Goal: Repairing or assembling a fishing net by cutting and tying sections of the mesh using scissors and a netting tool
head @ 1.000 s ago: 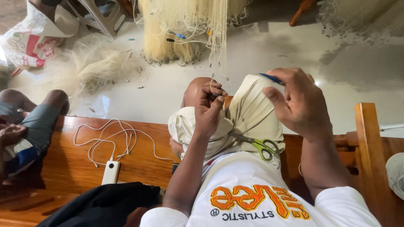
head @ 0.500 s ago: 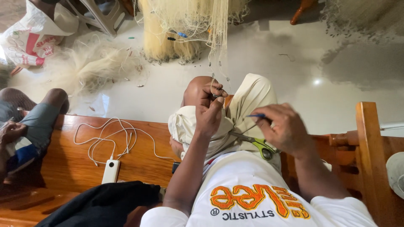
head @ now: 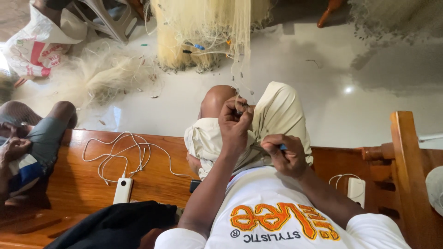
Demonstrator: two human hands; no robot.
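Note:
I sit on a wooden bench [head: 152, 170] with my knees drawn up in beige shorts [head: 277, 115]. My left hand [head: 234, 122] pinches thin pale net strands [head: 237, 69] that run up to a hanging fishing net [head: 207, 27]. My right hand [head: 284, 154] is closed low near my lap around a small blue tool [head: 282, 147], of which only the tip shows. The two hands are about a hand's width apart.
A white power bank [head: 123, 190] with a tangled white cable [head: 120, 154] lies on the bench beside a black cloth [head: 115, 226]. Another person [head: 27, 143] sits at the left. A white charger [head: 356, 190] lies at the right. A net pile [head: 99, 74] and a plastic bag [head: 32, 48] lie on the tiled floor.
My right hand has come down from beside my raised knee to my lap, still closed on the blue tool. The green-handled scissors seen earlier in my lap are now hidden. My left hand stays on the strands.

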